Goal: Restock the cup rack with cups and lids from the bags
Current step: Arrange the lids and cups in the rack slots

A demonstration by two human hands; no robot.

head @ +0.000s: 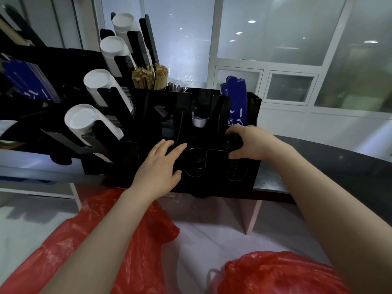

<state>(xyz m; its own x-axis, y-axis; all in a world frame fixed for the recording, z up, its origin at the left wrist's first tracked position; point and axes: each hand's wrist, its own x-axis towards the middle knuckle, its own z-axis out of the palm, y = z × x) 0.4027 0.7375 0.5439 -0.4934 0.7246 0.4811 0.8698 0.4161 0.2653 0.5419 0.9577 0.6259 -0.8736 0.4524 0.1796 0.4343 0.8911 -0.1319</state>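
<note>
Gripping seemingly black lids (pixel 234 142), right hand (pixel 253 142) fingers; left hand (pixel 161 166) fingers straight on rack (pixel 144 115).

Blk cup rack (pixel 148 115) was glossy plastic, cups (pixel 97 81) looked matt white paper, lids (pixel 234 140) blk plastic, bags (pixel 275 274) thin crinkly red plastic w/ sheen, tabletop (pixel 339 166) dark, smooth, stirrers (pixel 148 76) looked wood

Counter (pixel 339 160) (dark) bears cup rack (pixel 214 184).
</note>
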